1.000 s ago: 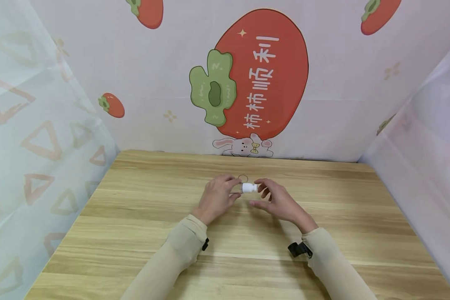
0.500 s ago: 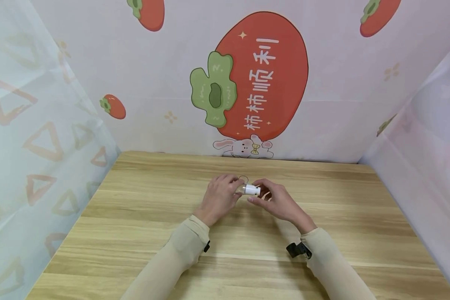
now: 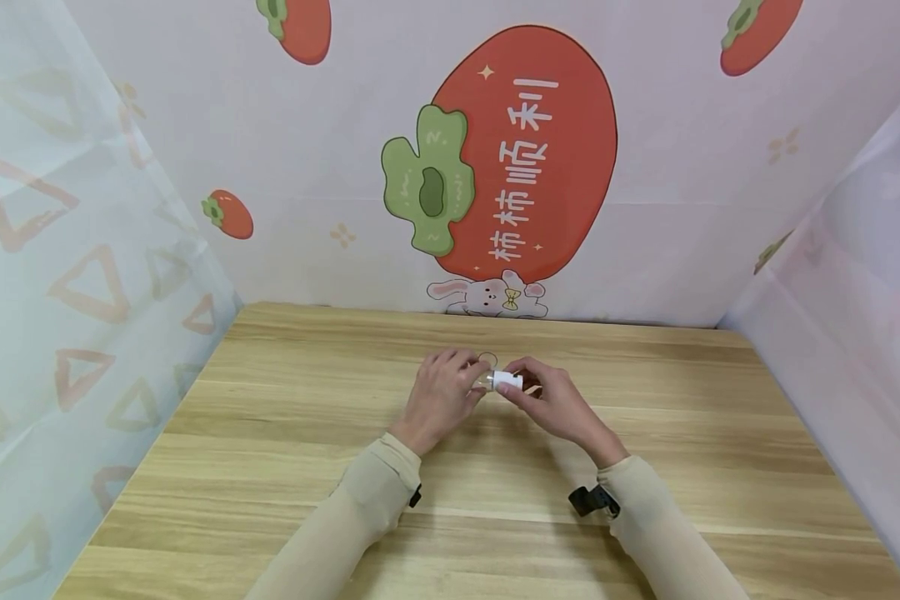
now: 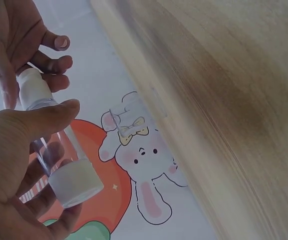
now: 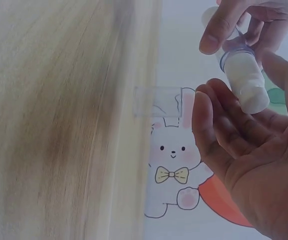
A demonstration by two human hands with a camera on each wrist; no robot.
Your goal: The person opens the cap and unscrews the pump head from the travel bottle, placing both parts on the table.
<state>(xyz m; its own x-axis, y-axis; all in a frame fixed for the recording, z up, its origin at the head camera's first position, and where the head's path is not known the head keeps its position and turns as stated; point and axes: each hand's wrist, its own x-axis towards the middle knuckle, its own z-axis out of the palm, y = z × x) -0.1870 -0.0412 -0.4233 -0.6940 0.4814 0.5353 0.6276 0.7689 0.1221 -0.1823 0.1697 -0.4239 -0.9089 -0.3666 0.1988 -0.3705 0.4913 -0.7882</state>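
Observation:
A small clear bottle with white parts at both ends [image 3: 506, 380] is held nearly level above the table. My left hand [image 3: 438, 400] grips its clear middle between thumb and fingers; the left wrist view shows the thumb across the bottle [image 4: 76, 183]. Around the bottle's right white end lies my right hand [image 3: 562, 407], its fingers loosely bent. In the right wrist view this hand [image 5: 253, 155] has its thumb beside the white end [image 5: 248, 82] and a gap before the nearest fingertips. Whether the thumb touches cannot be told.
The wooden table [image 3: 315, 367] reaches back to a printed wall cloth [image 3: 667, 167] with a large red persimmon and a rabbit. Cloth walls stand left [image 3: 45, 275] and right [image 3: 862, 275]. A clear rectangular piece [image 5: 158, 102] sits at the table's edge.
The bottle has shifted slightly right and tilted a little. My right thumb has come up over its white end, and my left hand has moved slightly right with the bottle.

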